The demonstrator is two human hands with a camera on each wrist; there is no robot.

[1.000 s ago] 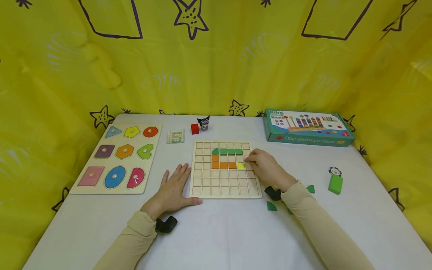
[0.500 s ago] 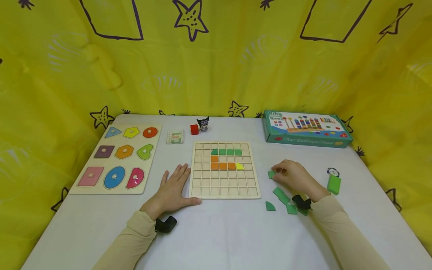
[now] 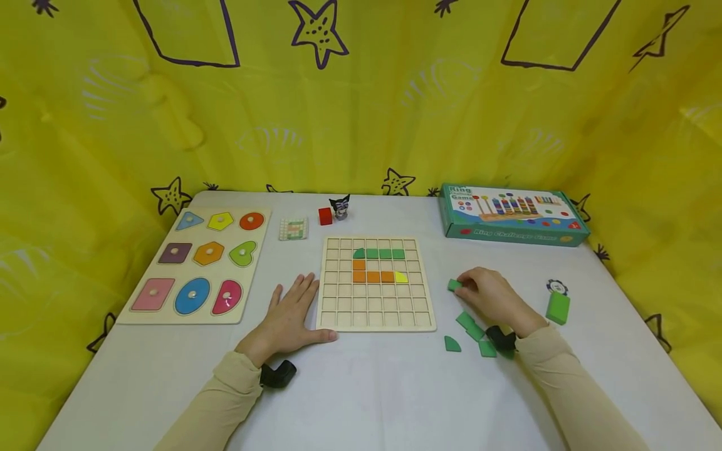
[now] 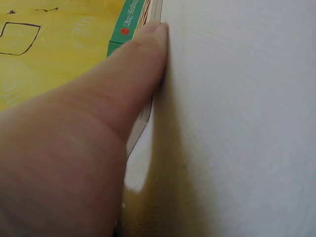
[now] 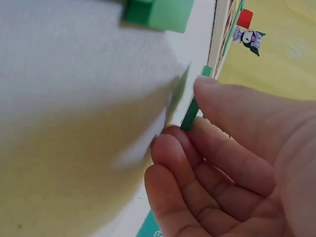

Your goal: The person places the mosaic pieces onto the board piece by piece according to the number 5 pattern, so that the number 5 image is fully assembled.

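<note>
To the right of the wooden grid board [image 3: 375, 307], my right hand [image 3: 496, 300] pinches a green square tile [image 3: 454, 285] between thumb and fingers. The right wrist view shows this tile [image 5: 190, 114] edge-on, raised off the table. My left hand [image 3: 287, 322] lies on the table with straight fingers at the board's left edge, its thumb along the lower left corner. Set into the board are a row of green tiles [image 3: 385, 254], several orange tiles [image 3: 373, 276] and a yellow quarter-round tile [image 3: 401, 277]. Below my right hand are loose green tiles [image 3: 470, 324] and a green quarter-round tile [image 3: 452, 344].
A knobbed shape puzzle [image 3: 197, 266] lies at left. Behind the board are a small pattern card [image 3: 292, 229], a red cube [image 3: 325, 216] and a small figurine [image 3: 341, 207]. A game box [image 3: 516, 215] stands back right, with a green block [image 3: 558, 307] nearer.
My right hand has left the board's right edge, moved right to the loose tiles, and taken hold of a green square tile, now slightly raised. My left hand has stayed in place.
</note>
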